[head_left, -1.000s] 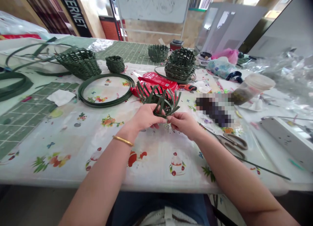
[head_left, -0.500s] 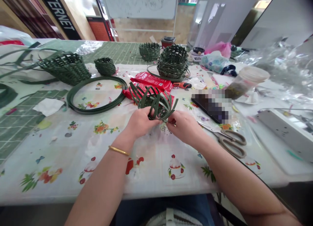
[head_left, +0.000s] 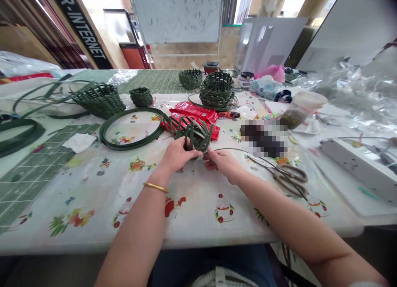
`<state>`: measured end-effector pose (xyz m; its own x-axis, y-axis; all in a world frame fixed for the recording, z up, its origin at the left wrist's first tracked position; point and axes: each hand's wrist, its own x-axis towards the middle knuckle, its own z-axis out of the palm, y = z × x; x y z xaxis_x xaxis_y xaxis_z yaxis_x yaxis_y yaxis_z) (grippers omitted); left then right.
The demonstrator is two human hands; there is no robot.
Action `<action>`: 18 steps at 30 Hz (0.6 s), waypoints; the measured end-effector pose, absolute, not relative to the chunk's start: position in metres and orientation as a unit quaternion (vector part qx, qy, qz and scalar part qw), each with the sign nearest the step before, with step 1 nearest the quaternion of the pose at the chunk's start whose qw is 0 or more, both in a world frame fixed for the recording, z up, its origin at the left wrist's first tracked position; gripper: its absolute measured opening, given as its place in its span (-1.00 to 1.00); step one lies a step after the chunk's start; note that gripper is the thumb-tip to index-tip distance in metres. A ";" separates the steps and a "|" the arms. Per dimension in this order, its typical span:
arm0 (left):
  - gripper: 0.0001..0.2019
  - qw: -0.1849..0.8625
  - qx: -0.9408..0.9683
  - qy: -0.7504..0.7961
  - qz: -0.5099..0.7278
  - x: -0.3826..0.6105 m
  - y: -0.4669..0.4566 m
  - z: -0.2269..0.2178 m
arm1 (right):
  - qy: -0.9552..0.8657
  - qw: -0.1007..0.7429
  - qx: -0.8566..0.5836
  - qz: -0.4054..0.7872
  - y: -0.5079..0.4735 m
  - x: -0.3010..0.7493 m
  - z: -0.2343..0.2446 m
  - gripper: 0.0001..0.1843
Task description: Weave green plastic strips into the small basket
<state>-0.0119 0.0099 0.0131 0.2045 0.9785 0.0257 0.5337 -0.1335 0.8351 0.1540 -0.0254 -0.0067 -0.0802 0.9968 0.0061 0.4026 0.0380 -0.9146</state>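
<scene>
A small, partly woven green basket [head_left: 203,139] with loose upright strips sits between my hands at the middle of the table. My left hand [head_left: 178,154] is closed on its near left side, thumb along the rim. At its near right side my right hand [head_left: 221,161] pinches a thin green strip [head_left: 231,149], whose long tail curves right over the scissors. The fingertips of both hands are partly hidden. Just behind the basket lie red packets [head_left: 198,113]. The grey-handled scissors [head_left: 290,177] rest to the right of my right hand.
Finished green baskets [head_left: 217,90] stand at the back, with another woven basket [head_left: 99,100] at the left. A coil of green strip [head_left: 108,144] lies left of my hands. A plastic tub [head_left: 302,107], an orange-handled tool [head_left: 228,114] and a power strip [head_left: 356,167] are on the right.
My right hand has turned slightly, and the strip's tail now arcs out to the right across the scissors. My left hand stays on the basket. The camera view has tilted up a little.
</scene>
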 end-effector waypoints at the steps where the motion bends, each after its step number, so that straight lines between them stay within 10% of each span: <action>1: -0.64 0.337 0.702 0.547 0.307 -0.014 0.010 0.013 | -0.571 0.402 -0.560 0.445 -0.024 0.153 -0.008 -0.59; 8: -0.59 0.209 0.753 0.546 0.301 -0.012 0.005 0.015 | -0.588 0.498 -0.509 0.384 -0.022 0.158 0.000 -0.83; 18: -0.69 0.233 0.769 0.534 0.264 -0.010 0.007 0.018 | -0.850 0.366 -0.379 -0.005 -0.015 0.189 0.016 -0.83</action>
